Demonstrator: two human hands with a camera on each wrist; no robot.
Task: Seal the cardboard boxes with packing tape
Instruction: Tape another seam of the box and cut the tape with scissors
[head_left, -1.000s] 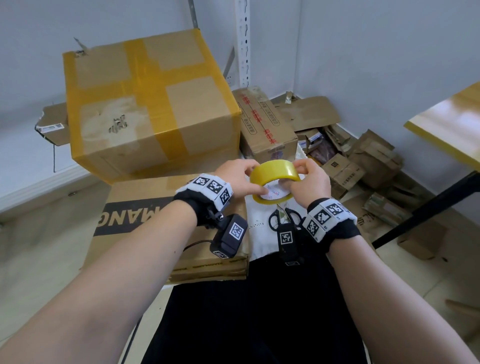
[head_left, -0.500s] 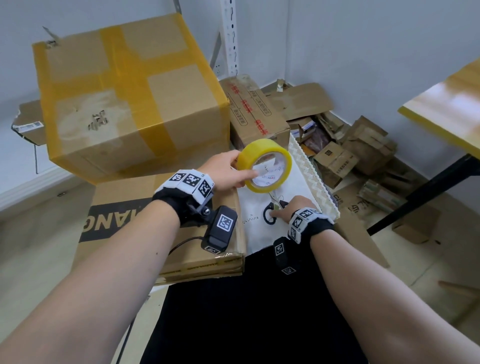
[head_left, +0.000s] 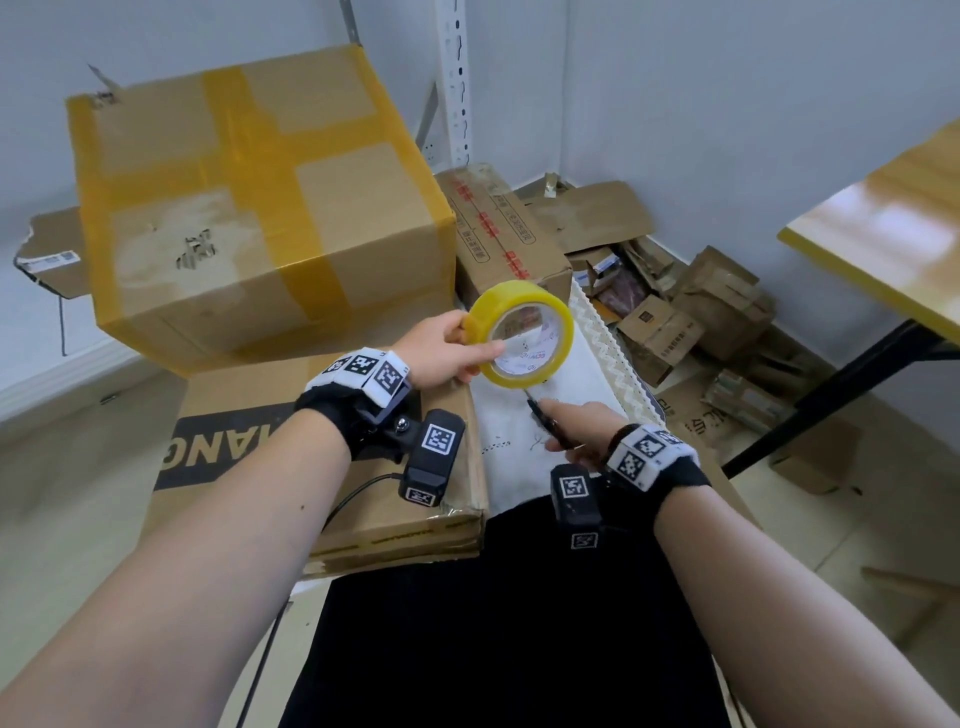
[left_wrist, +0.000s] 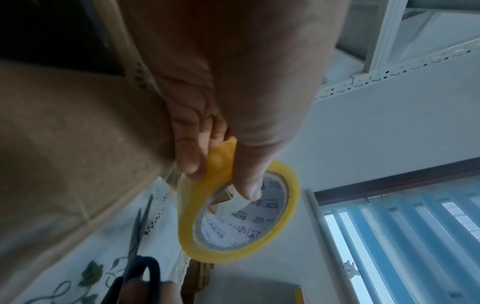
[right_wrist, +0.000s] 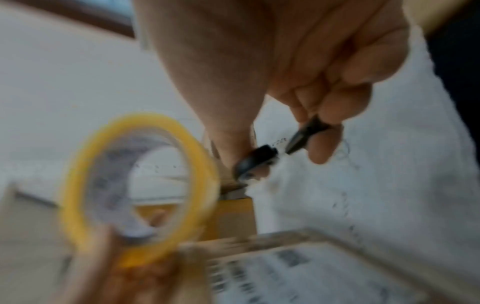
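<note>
Right hand (head_left: 574, 428) withdrawn from tape roll (head_left: 521, 332) since a second before, fingers clenched on scissors (head_left: 551, 423); roll pinched aloft by left hand (head_left: 441, 348) beside taped cardboard box (head_left: 249, 208); cutting judged imminent.

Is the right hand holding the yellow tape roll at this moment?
No, the left hand pinches the tape roll; the right hand grips black scissors.

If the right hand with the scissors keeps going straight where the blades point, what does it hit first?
Probably the tape roll held by the left hand: the scissors in the right hand point up at its lower rim. Depth is unclear, so they might pass underneath.
</note>
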